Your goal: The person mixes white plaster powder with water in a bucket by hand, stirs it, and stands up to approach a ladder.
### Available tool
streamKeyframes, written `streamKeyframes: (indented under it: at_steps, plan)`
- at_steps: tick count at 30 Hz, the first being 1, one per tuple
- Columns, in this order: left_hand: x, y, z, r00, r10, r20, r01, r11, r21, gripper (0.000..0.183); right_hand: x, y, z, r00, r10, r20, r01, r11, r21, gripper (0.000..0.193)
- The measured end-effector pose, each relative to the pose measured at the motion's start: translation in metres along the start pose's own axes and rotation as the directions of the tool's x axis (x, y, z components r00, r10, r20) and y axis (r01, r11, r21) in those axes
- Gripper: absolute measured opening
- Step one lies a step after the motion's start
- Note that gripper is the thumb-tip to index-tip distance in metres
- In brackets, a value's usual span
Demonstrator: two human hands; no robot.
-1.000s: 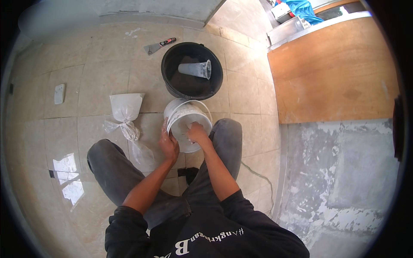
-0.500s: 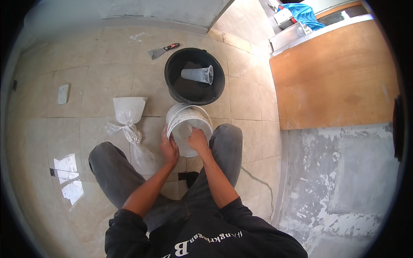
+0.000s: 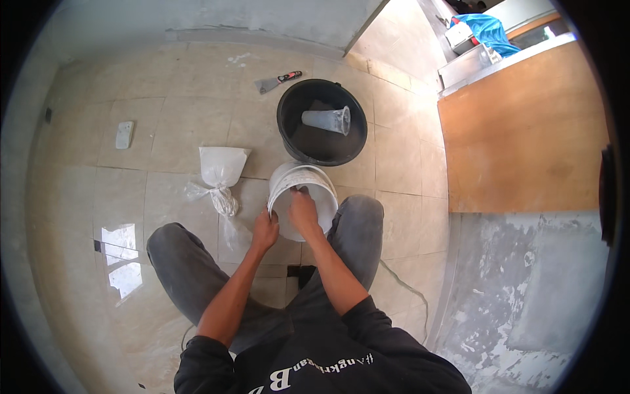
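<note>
A white bucket (image 3: 320, 192) lies tipped between my knees with its mouth toward me. My left hand (image 3: 266, 228) grips its left rim. Inside the mouth is my right hand (image 3: 302, 211), its fingers curled near the upper inner wall; whatever they hold is hidden. Just beyond stands a black tub (image 3: 289, 134) with a clear plastic cup (image 3: 326, 121), smeared whitish, lying in it. To the left of the bucket, a knotted clear plastic bag of white powder (image 3: 222, 165) rests on the tiles.
A scraper (image 3: 278, 81) with a black and red handle lies beyond the tub's left side. Farther left is a white phone-like slab (image 3: 125, 134). A thin cable (image 3: 412, 289) runs by my right knee. At right stand a wooden panel (image 3: 525, 131) and a patchy grey wall (image 3: 558, 282).
The view has shifted, so everything sits farther right. My right hand has moved deeper toward the bucket's upper inner wall, and the bucket's mouth faces me more.
</note>
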State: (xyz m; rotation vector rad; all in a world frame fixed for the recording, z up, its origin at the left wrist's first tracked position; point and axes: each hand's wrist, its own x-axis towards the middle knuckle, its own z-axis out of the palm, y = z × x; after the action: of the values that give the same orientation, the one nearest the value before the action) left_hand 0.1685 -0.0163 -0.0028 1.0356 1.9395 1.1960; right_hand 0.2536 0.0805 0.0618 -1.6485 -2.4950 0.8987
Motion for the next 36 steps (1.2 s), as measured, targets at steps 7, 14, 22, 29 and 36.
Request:
streamKeyframes:
  at_steps: [7,14,22,29,36]
  plan:
    - [0.004,0.015,-0.030,0.977,-0.181,0.115,0.193,0.975,-0.107,0.049,0.005,0.017,0.001,0.950,-0.241,0.201,0.235,0.971,0.050,0.052]
    - [0.000,0.032,-0.056,0.992,-0.032,-0.122,0.025,0.998,-0.059,0.037,-0.006,-0.009,-0.067,0.928,-0.288,0.235,0.289,0.957,0.032,0.039]
    - [0.000,0.022,-0.043,0.976,-0.147,-0.159,0.101,0.960,-0.263,0.047,-0.044,-0.047,-0.104,0.815,-0.137,0.563,0.028,0.980,0.198,0.044]
    - [-0.002,0.044,-0.036,0.971,-0.103,-0.214,0.048,0.967,-0.250,0.058,-0.032,-0.018,-0.082,0.856,-0.073,0.512,0.077,0.997,0.013,0.042]
    - [0.000,0.034,-0.029,0.965,-0.119,-0.233,0.048,0.955,-0.291,0.064,-0.034,-0.007,-0.064,0.956,-0.128,0.263,0.159,0.983,-0.097,0.026]
